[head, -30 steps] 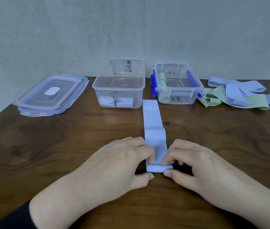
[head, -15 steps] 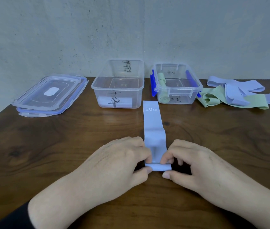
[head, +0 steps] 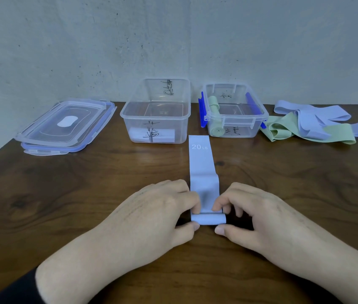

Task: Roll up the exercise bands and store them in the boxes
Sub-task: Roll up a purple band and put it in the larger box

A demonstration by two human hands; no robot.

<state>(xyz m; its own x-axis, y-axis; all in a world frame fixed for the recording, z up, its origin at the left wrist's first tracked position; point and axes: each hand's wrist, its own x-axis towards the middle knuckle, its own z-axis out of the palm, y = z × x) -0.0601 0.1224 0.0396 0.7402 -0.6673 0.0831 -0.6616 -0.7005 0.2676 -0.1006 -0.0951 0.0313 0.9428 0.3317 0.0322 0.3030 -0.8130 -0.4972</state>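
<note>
I see a lavender exercise band marked "20 LB" lying flat on the dark wooden table, running from the centre of the frame down toward me. Its near end is turned over into a small roll, lower centre. My left hand pinches the left end of that roll, forefinger on top and thumb at the near edge. My right hand grasps the right end the same way, fingers curled onto the band, thumb tip just below the roll.

Above the band's far end stand two clear plastic boxes side by side against the wall. The left box carries black handwriting on its front and back walls and holds one pale rolled band at its near bottom. The right box has blue side clips and holds green rolled bands along its left wall.

At the right of the frame, just beside the right box, a loose heap of green and lavender bands lies tangled on the table. At the left of the frame, two clear lids with blue trim are stacked one on the other. A dark sleeve shows at the lower left corner.
</note>
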